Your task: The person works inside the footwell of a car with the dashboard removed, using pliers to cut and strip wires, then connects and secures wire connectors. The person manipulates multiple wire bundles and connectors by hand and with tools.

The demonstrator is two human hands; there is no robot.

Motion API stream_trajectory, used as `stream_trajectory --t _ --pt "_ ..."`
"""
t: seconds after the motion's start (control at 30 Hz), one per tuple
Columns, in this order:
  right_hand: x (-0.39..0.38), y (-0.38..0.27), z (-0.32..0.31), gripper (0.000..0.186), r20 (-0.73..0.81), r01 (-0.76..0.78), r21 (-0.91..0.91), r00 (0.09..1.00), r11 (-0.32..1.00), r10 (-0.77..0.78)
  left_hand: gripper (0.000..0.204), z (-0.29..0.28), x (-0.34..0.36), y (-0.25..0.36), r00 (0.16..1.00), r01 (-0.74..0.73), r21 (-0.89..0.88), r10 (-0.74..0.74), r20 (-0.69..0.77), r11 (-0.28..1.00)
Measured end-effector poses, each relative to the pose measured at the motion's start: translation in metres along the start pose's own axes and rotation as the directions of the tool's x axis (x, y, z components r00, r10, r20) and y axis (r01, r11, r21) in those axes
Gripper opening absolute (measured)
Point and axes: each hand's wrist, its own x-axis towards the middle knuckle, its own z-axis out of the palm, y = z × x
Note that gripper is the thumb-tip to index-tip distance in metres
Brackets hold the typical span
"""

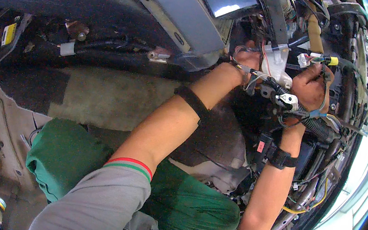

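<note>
I am inside a stripped vehicle cabin, reaching into a tangle of wiring behind the dashboard. My left hand reaches deep among the cables, beside a white plastic connector bracket; its fingers are mostly hidden. My right hand is closed around a bundle of the wiring harness, near a small white connector and a black corrugated sleeve. Both wrists carry black bands.
A grey panel hangs at the top centre. The bare floor with a black cable lies at left. My green-trousered knees fill the lower middle. Yellow wire and more loose cables run along the right edge.
</note>
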Motion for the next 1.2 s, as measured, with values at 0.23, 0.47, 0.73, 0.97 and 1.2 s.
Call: stream_trajectory --t 0.23,0.47,0.73,0.97,1.2 --pt "-0.003 -0.004 -0.007 0.035 -0.032 0.015 0.117 0.999 0.993 -0.011 0.053 -0.007 0.001 0.022 0.990 0.007 0.540 -0.084 0.117 0.841" --pt "0.000 -0.003 0.002 0.036 -0.080 -0.027 0.095 0.996 0.995 0.035 0.045 -0.009 -0.011 0.018 0.973 0.181 0.426 -0.224 0.053 0.886" --pt "0.019 0.033 0.037 0.043 -0.131 0.423 0.207 0.905 0.882 -0.404 0.033 0.003 -0.035 0.009 0.925 0.049 -0.017 -0.051 -0.377 0.999" --pt "0.022 0.055 0.086 0.044 0.013 0.332 0.386 0.931 0.861 -0.365 0.034 -0.006 -0.070 0.023 0.880 0.402 0.226 -0.306 -0.363 0.887" --pt "0.016 0.050 0.055 0.028 0.297 0.179 0.443 0.895 0.878 -0.332 0.029 -0.036 -0.091 0.092 0.828 0.448 -0.433 -0.546 -0.130 0.782"
